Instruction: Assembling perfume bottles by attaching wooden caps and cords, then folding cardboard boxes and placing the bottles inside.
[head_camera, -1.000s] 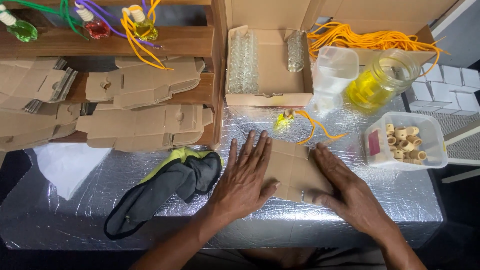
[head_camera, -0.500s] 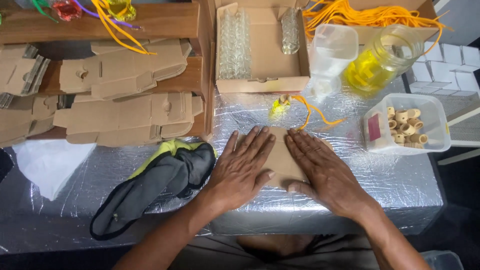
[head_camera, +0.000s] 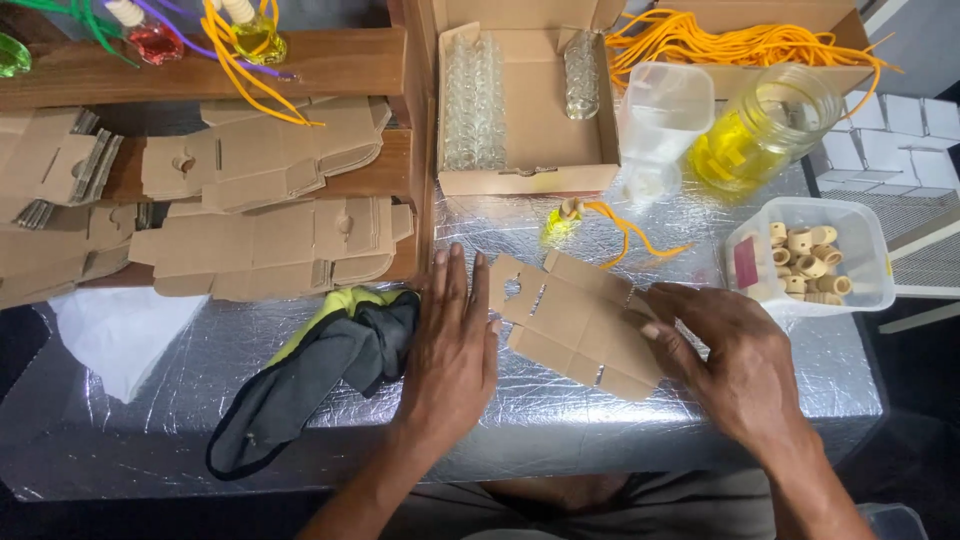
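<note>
My left hand (head_camera: 452, 350) lay flat and open on the silver foil tabletop (head_camera: 560, 420), fingers stretched out, its fingertips touching the left edge of the flat cardboard box blank (head_camera: 575, 322). My right hand (head_camera: 728, 365) had its fingers curled onto the right end of that blank, thumb and fingers pinching its edge. Half a second before, both palms had been pressed side by side on top of the cardboard, hiding most of it; now they had drawn apart, and the blank showed almost whole, lying slanted between them with its creases and flaps in view. I judged the flattening done and the folding about to start from the right end.

Just left of my left hand sat a crumpled grey and yellow-green cloth (head_camera: 320, 375), and further left a white sheet (head_camera: 120, 335). Beyond the blank lay a small yellow-filled bottle with an orange cord (head_camera: 562, 222). To the right stood a clear tub of wooden caps (head_camera: 812, 255). Farther back were stacks of flat cardboard blanks (head_camera: 260, 225), an open carton of empty glass bottles (head_camera: 520, 105), a jar of yellow liquid (head_camera: 765, 125) and a bundle of orange cords (head_camera: 730, 40).
</note>
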